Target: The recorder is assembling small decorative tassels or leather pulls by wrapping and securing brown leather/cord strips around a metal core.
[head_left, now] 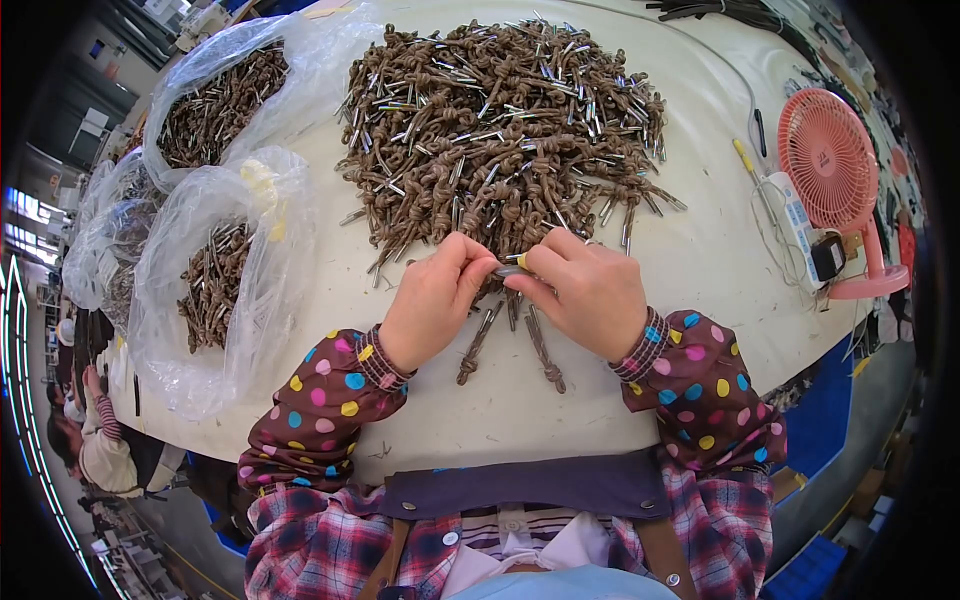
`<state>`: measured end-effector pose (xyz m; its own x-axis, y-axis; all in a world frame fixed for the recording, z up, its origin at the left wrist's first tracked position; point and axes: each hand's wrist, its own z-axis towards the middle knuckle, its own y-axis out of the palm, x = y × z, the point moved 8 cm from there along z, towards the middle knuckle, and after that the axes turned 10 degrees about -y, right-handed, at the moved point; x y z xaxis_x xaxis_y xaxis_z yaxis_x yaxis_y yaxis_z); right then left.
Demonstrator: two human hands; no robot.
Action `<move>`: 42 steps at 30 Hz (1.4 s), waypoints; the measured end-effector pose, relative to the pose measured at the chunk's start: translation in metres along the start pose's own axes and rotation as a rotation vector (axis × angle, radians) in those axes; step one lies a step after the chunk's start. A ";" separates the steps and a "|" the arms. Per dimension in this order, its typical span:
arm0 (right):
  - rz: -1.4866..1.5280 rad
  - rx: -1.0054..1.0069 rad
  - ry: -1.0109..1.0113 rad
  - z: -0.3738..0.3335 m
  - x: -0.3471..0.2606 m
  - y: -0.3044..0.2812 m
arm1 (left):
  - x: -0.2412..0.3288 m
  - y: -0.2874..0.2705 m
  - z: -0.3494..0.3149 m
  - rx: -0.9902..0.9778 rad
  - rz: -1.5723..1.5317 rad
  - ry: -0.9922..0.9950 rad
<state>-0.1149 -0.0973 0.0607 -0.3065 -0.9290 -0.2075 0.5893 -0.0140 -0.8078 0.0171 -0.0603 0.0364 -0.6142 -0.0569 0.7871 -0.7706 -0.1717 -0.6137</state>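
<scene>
A big heap of brown knotted cords (500, 130) with shiny metal tips covers the middle of the table. At its near edge, my left hand (440, 300) and my right hand (585, 290) meet with fingertips pinched. Between them is a metal-tipped cord (510, 270), mostly hidden by the fingers, with a greyish part showing in the gap. Something yellow is wrapped on a finger of my right hand. Just below the hands lie two loose cords, one knotted cord (478, 347) on the left and another knotted cord (545, 350) on the right, tips pointing toward the heap.
Clear plastic bags, a near bag (160, 340) and a far bag (225, 80), hold more cords on the left. A pink fan (828, 160), a white power strip (795, 225) and a yellow-handled tool (745, 158) are at the right. Another person (110, 450) sits at far left.
</scene>
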 end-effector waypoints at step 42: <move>1.031 0.042 0.622 -0.018 0.032 0.030 | 0.034 -0.012 -0.016 0.263 0.292 0.451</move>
<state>-0.1205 -0.1209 0.0199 0.0216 -0.1734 -0.9846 0.7895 0.6072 -0.0896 0.0026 -0.0443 0.0696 -0.8501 0.2751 0.4490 -0.5265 -0.4531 -0.7193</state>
